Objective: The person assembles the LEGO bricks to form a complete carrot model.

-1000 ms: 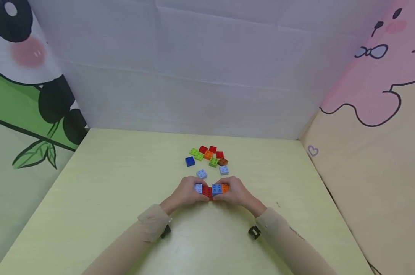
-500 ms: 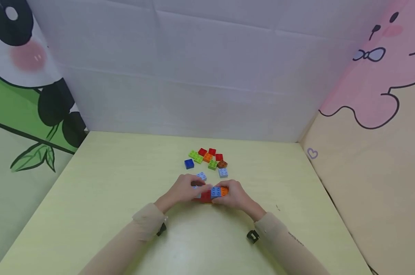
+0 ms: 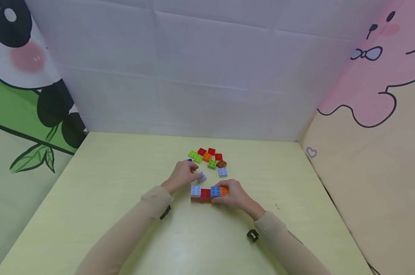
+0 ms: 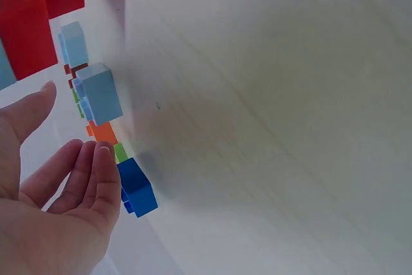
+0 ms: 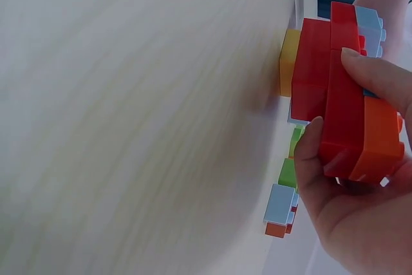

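My right hand grips the right end of a built block of toy bricks. Red bricks form its body, with light blue, blue and orange bricks on top; a yellow-orange brick shows underneath in the right wrist view. Beyond the block, my left hand reaches to a loose light blue brick, thumb and fingers apart around its near side. In the left wrist view this light blue brick appears past the gap between thumb and fingertips. A dark blue brick lies beside those fingers, partly hidden in the head view.
Farther back on the pale table lie loose red, lime green, orange and brown bricks. Another light blue brick sits just behind the right hand. A white cloth wall rises at the table's back edge.
My left hand has let go of the block's left end and moved up and away to the loose light blue brick. The right hand keeps its hold on the block.
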Demonstrator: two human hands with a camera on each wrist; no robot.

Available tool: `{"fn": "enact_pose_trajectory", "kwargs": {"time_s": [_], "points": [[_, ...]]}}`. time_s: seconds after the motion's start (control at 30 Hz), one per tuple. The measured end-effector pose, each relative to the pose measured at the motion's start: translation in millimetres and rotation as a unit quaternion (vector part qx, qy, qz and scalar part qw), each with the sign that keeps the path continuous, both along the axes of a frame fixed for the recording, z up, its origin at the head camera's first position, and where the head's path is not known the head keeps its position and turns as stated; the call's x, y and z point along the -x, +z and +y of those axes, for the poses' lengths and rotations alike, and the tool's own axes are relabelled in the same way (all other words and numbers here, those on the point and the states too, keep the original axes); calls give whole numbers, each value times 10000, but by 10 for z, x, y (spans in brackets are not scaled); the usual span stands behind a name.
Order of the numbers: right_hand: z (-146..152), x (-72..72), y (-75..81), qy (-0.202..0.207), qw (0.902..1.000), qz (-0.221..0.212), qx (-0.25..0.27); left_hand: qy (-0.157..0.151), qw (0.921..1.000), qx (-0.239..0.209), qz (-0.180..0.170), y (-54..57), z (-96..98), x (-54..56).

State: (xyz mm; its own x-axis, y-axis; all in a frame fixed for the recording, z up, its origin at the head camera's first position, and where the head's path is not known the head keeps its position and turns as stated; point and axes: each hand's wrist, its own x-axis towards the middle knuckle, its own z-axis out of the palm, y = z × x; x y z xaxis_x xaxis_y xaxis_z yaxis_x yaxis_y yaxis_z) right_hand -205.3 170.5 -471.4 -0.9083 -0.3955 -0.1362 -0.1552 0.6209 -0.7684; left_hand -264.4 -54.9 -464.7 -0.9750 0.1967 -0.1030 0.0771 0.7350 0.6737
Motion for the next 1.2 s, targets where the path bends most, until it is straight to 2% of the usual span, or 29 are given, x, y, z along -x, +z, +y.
{"fn": "enact_pose_trajectory", "kwargs": {"time_s": [0.3,0.53,0.73,0.97,1.2], "points": [[-22,9,4,17,10000,-46,50,-202,9989,387,-184,-56,27,42],[-34,8,8,23,10000,-50,26,-351,9988,211,-257,-107,30,45],[-44,15,29,-12,10000,-46,-29,-403,9989,137,-208,-71,11,44],[-25,-16,29,-94,9998,-142,-73,-350,9991,161,-190,-20,24,-23],[-18,-19,33,-52,9999,-46,-96,-616,9971,431,95,99,32,-97]]}}
